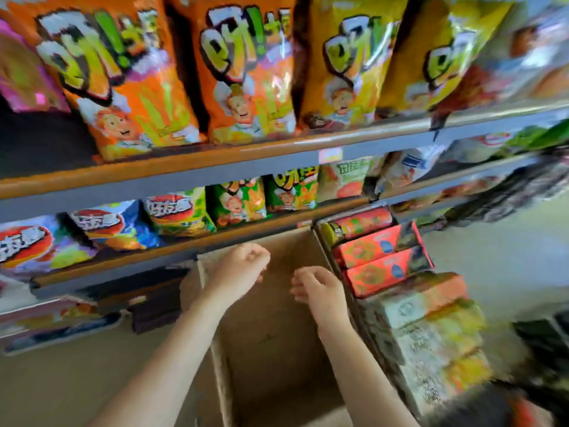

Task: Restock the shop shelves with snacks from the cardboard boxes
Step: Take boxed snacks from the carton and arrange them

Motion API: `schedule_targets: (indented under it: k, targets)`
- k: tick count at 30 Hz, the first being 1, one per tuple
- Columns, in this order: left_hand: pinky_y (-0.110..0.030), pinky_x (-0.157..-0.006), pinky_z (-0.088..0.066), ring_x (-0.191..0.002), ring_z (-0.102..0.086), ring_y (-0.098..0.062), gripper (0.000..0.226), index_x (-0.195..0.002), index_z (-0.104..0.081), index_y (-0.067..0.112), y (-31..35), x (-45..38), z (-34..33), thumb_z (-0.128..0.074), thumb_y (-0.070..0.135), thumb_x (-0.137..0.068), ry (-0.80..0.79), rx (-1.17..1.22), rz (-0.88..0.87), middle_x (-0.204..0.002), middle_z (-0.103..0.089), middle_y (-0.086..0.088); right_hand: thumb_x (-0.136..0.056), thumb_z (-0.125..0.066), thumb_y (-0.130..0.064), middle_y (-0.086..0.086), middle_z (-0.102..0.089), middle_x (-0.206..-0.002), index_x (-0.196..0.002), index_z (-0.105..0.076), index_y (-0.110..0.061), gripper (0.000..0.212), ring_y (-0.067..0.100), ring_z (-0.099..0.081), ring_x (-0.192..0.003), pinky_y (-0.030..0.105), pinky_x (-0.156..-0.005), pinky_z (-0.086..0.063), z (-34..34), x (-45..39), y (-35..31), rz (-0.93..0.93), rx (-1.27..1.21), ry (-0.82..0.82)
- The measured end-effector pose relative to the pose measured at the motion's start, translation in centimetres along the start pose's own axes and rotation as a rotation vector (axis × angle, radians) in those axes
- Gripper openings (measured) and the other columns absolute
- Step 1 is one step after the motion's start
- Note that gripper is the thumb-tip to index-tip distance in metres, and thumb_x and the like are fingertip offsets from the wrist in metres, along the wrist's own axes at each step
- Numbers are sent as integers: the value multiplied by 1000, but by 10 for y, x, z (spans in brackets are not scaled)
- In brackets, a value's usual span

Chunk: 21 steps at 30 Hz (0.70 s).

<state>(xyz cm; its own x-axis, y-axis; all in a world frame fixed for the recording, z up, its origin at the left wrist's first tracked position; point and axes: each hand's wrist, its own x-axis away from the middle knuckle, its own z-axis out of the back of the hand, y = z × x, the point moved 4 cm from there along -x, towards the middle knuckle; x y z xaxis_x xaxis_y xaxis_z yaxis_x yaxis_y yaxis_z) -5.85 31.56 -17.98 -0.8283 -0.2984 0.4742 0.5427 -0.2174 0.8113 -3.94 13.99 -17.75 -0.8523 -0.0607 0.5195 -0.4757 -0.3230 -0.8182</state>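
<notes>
A cardboard box [277, 349] stands open on the floor below the shelves, and its inside looks bare. Both my hands hover over it. My left hand [243, 266] has its fingers curled into a loose fist and holds nothing. My right hand [317, 288] hangs with loosely bent fingers, empty too. To the right, a second box [409, 303] holds red snack packs [378, 260] and pale green and orange packs stacked on edge. Large orange chip bags [123, 87] and yellow ones [351, 66] fill the upper shelf. The view is blurred.
The middle shelf [184, 241] carries smaller blue, green and purple snack bags. More packets lie on the lowest shelf at the left [55, 322]. Pale floor [508, 266] shows to the right. A dark object sits at the bottom right corner.
</notes>
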Motion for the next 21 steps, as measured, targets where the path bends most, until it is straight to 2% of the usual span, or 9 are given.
schedule_targets:
  k: [3,6,8,11,14,16,18,20,21]
  targets:
    - [-30,-74,-53,-86,-65,-11,14,-99,-66,31,22,-18,-75,-53,37,-97,-67,-111,-15,-94,-67,8,-93,-61,-16,7,-68,-80,-85,-67,-23,13,22,-66,-71,40,-69,-54,80,-37,26,-54,-42,144]
    - [-33,-84,-53,-97,-61,-12,15,-105,-66,31,38,-43,-142,-54,36,-97,-105,-272,-44,-105,-63,9,-87,-62,-12,7,-64,-82,-91,-65,-17,8,20,-58,-67,28,-60,-48,151,-75,40,-99,-144,291]
    - [-33,-90,-49,-108,-58,-17,22,-115,-65,26,47,-64,-179,-56,33,-96,-117,-369,-62,-117,-59,4,-79,-66,-22,6,-60,-88,-105,-62,-6,30,20,-55,-73,21,-54,-44,183,-102,45,-173,-169,337]
    - [-32,-107,-36,-133,-44,-22,49,-139,-52,15,66,-99,-226,-60,27,-93,-113,-474,-158,-141,-49,-6,-70,-66,-40,7,-47,-95,-111,-56,-3,56,19,-43,-87,28,-57,-33,204,-138,47,-309,-189,317]
    - [-39,-117,-28,-143,-34,-28,63,-151,-36,14,80,-136,-263,-55,30,-93,-156,-570,-170,-155,-36,-10,-78,-68,-35,9,-52,-105,-124,-53,-1,59,27,-49,-89,36,-71,-42,209,-159,40,-481,-252,232]
    - [-46,-117,-28,-142,-34,-31,66,-153,-31,17,79,-155,-279,-51,39,-94,-202,-681,-126,-157,-34,-9,-88,-63,-28,13,-57,-123,-118,-51,-6,40,33,-57,-109,44,-90,-50,211,-167,33,-555,-300,193]
    - [-46,-113,-34,-139,-38,-31,64,-149,-37,15,74,-169,-283,-51,46,-95,-178,-720,-90,-153,-40,-10,-92,-59,-24,11,-50,-138,-109,-48,-10,24,36,-49,-131,54,-108,-44,215,-174,32,-563,-332,218]
    - [-42,-104,-42,-131,-43,-31,53,-137,-49,15,72,-176,-278,-53,48,-95,-130,-705,-91,-141,-50,-8,-91,-60,-25,7,-48,-130,-111,-47,-10,28,35,-48,-131,57,-108,-43,212,-179,38,-541,-325,220]
    - [-40,-97,-44,-126,-47,-30,44,-127,-55,17,71,-178,-274,-54,46,-95,-125,-704,-116,-133,-54,-7,-88,-61,-27,9,-49,-128,-117,-48,-9,37,36,-51,-126,57,-105,-46,208,-179,40,-523,-308,214]
